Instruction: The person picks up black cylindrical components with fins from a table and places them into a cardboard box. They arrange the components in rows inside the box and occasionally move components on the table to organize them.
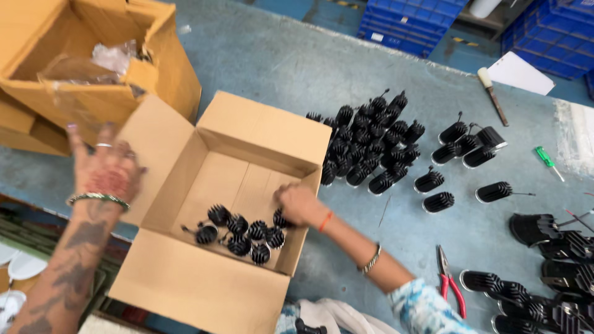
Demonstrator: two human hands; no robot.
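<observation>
Head view, looking down: my right hand (297,204) is inside the open brown cardboard box (247,133), fingers curled around one black finned metal heat sink (280,218) at the right end of the cluster on the box floor. That piece touches the box's right wall, and the other black finned pieces (241,232) lie packed just beside it, side by side in a loose double row. An orange thread and a metal bangle sit on that wrist.

My left hand (106,164) is lifted over the box's left flap (154,148), fingers spread and released, holding nothing; rings and a beaded bracelet show on it. It is blurred, so I cannot tell whether the fingertips touch the flap.

Behind the left hand stands a second, larger brown cardboard carton (167,55) with crumpled clear plastic wrap (111,59) inside.

On the grey-blue worktop (260,55), right of the open box, a dense group of upright black finned heat sinks (371,145) stands close together, with a few more lying loose farther right (461,145). Red-handled pliers (450,287) lie near my right forearm, a green-handled screwdriver (546,159) and a wooden-handled brush (492,93) farther back. Blue plastic crates (408,21) stand beyond the worktop edge.
</observation>
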